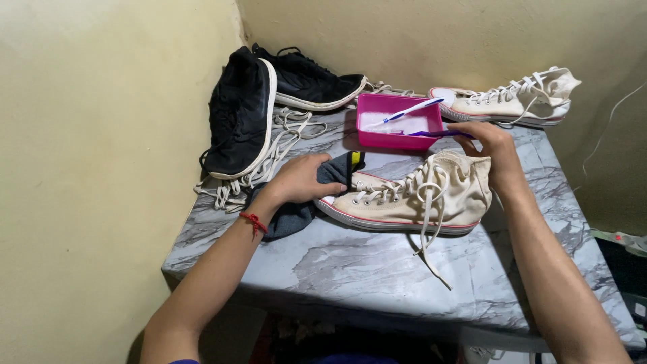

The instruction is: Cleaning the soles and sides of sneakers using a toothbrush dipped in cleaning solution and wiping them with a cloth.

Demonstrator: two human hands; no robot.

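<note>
While the left hand presses down on a dark grey cloth, fingers curled over its bunched top, the cloth lies against the toe of a cream high-top sneaker resting on its sole in the middle of the grey marbled table. At the far left, in the corner by the yellow wall, a black sneaker leans on its side with its pale sole edge turned toward the viewer, and a second black sneaker lies behind it; loose whitish laces are heaped beneath and beside them. Right of these, a shallow pink rectangular tub holds a white, foamy-looking layer, and a blue-and-white toothbrush rests slanted across its rim. The cream sneaker near the hands points its toe left; it has a thin red stripe along the white sole, its laces are loosened, and one long end trails toward the table's front edge. The right hand is closed around a slim purple-handled tool just above the sneaker's ankle collar; whether it touches the collar I cannot tell. Farther right at the back, a matching cream high-top lies with its laces slack.
</note>
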